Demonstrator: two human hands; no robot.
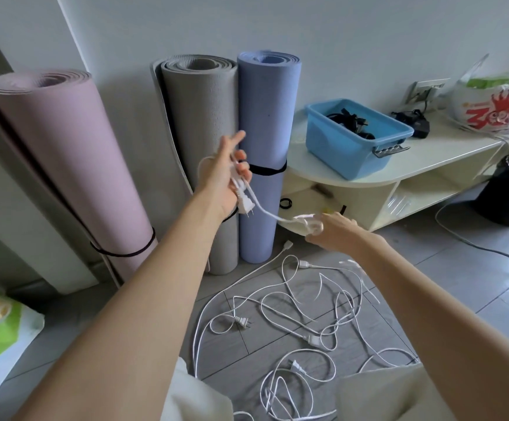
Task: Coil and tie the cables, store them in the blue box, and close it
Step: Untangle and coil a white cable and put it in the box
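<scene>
above the floor tangle the left hand grips a white cable's plug end, the right hand pinches its run (blurred); pulling could knot it

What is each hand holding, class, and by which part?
The left hand grips a white cable at its plug end, the plug hanging below the palm. The right hand pinches the same cable further along, though blur hides the exact grip.
</scene>
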